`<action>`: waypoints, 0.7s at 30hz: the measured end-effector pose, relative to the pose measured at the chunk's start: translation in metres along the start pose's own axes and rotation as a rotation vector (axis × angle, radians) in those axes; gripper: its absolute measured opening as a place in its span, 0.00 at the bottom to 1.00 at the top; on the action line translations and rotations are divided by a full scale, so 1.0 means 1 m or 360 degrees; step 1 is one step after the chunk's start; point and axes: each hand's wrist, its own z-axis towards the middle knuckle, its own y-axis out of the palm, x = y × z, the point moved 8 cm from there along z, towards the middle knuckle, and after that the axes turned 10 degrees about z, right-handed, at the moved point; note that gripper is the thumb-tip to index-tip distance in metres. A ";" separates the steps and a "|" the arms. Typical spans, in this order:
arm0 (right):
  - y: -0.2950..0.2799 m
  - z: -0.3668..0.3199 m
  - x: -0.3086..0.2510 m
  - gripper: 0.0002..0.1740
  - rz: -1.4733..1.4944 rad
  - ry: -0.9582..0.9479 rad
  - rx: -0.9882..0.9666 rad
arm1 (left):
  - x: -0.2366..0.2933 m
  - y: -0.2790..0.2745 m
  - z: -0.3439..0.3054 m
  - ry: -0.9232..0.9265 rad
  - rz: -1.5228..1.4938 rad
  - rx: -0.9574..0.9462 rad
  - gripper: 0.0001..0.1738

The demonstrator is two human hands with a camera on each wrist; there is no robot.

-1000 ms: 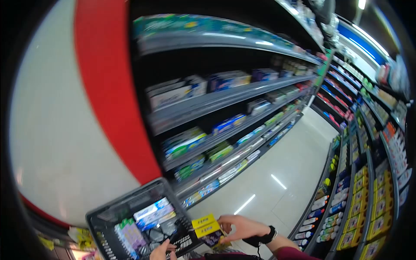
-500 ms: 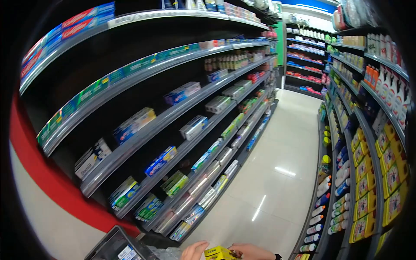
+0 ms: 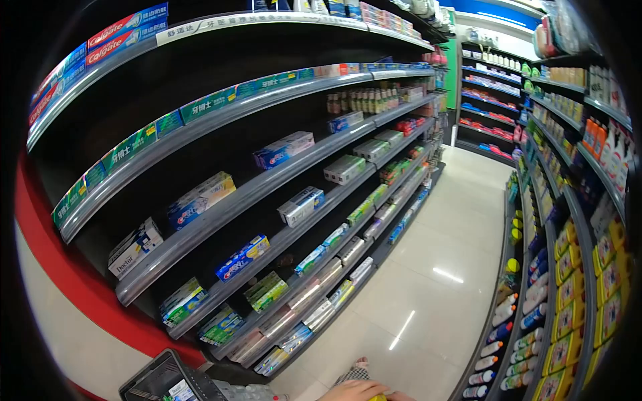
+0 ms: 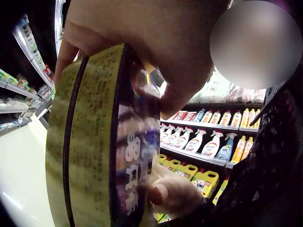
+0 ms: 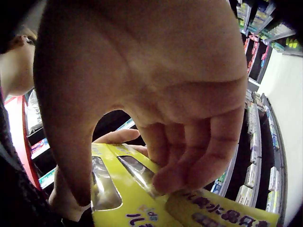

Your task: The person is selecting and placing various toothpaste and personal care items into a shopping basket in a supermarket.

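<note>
At the bottom edge of the head view, my left hand and right hand meet over a yellow carton, mostly cut off there. The left wrist view shows the carton upright, with a dark line down its yellow face and a printed purple side. My left hand grips its top; a thumb shows at the side. In the right wrist view, my right hand holds the carton, fingertips and thumb on opposite sides. Clear windows and lettering show on it.
A black basket holding boxes stands at lower left, with clear plastic bottles beside it. Shelves of toothpaste boxes line the left; bottles and yellow jugs fill the right shelves. Tiled floor runs between. A foot shows below.
The head view has swung from the basket toward the toothpaste shelves. My left hand has left the basket and joined the right hand at the yellow carton, which now sits lower in view.
</note>
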 end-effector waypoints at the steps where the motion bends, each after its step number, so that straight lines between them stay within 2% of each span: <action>1: -0.003 0.012 0.000 0.24 -0.0008 -0.0007 -0.0014 | -0.007 0.001 0.008 0.0040 -0.0006 0.0011 0.27; 6: -0.017 0.090 -0.002 0.26 -0.0254 0.0084 -0.0169 | -0.063 -0.017 0.059 0.0053 -0.0045 0.0192 0.30; 9: -0.022 0.153 -0.021 0.26 -0.0258 0.0063 -0.0238 | -0.103 -0.044 0.085 -0.0048 -0.0090 0.0220 0.32; 10: -0.024 0.178 -0.025 0.26 -0.0280 0.0064 -0.0231 | -0.126 -0.051 0.091 -0.0185 -0.0175 0.0247 0.32; 11: -0.020 0.205 -0.029 0.26 -0.0328 -0.0019 -0.0350 | -0.148 -0.056 0.097 -0.0322 -0.0261 0.0272 0.32; 12: -0.019 0.229 -0.034 0.26 -0.0384 -0.0096 -0.0424 | -0.164 -0.059 0.107 -0.0267 -0.0283 0.0265 0.32; 13: -0.025 0.256 -0.038 0.26 -0.0413 -0.0089 -0.0373 | -0.184 -0.065 0.115 -0.0302 -0.0293 0.0356 0.32; 15: -0.023 0.300 -0.041 0.25 -0.0791 -0.0064 -0.0589 | -0.216 -0.072 0.137 -0.0298 -0.0329 0.0427 0.32; 18: -0.029 0.355 -0.048 0.26 -0.0764 -0.0123 -0.0596 | -0.263 -0.078 0.163 -0.0384 -0.0362 0.0550 0.30; 20: -0.037 0.383 -0.051 0.25 -0.0730 -0.0136 -0.0548 | -0.295 -0.078 0.171 -0.0547 -0.0545 0.0720 0.27; 21: -0.042 0.395 -0.056 0.24 -0.0692 -0.0165 -0.0528 | -0.304 -0.073 0.179 -0.0525 -0.0553 0.0705 0.27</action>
